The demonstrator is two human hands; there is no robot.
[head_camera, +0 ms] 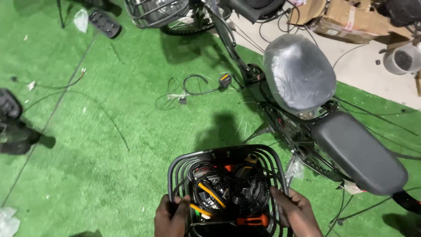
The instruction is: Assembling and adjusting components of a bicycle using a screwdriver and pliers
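A black wire basket [184,164] is at the bottom centre, held over green artificial turf. My left hand [171,217] grips its near left rim. My right hand [298,213] grips its near right rim. Inside lie a coiled black cable [258,186], tools with yellow handles [210,195] and an orange-handled tool [252,220]. Just to the right stands a bicycle with a plastic-wrapped saddle [298,72] and a long black rear seat [359,151].
Loose black cables [193,85] lie on the turf [109,145] ahead. A second wire basket [155,13] sits on the bicycle at the top. Dark objects [13,127] rest at the left edge. Cardboard boxes [346,17] and a grey bucket [401,59] stand on bare floor at the top right.
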